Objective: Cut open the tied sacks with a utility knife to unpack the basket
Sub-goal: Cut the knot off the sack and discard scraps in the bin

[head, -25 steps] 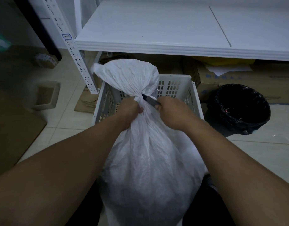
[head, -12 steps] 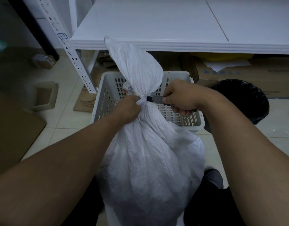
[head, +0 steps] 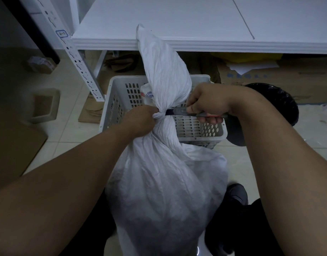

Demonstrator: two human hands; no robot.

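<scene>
The white sack [head: 164, 191] stands bulging and crinkled in the lower middle of the view, in front of the person and just before the basket [head: 199, 130], its woven skin gathered into a tight tied neck [head: 159, 116] from which the loose top fans upward and leans across the front edge of the white shelf [head: 177, 21]. The left hand [head: 138, 121] is clenched around the neck from the left side, its grip pressed together on the bunched cloth. The right hand [head: 208, 102] is closed around the utility knife [head: 179, 112], which lies level with its dark front end touching the right side of the neck; the blade itself cannot be made out. The basket is white plastic with slotted walls, on the tiled floor [head: 70, 137] behind the sack, and something printed with red and blue [head: 147, 93] shows inside it, partly hidden by the sack's top. To the right of the basket sits a bin lined with a black bag [head: 280, 102], partly covered by the right forearm. Under the shelf lie cardboard boxes [head: 288, 78] and a yellow item [head: 245, 57]. A perforated white upright [head: 75, 58] slants down at the left, with flattened cardboard [head: 91, 113] near its foot.
</scene>
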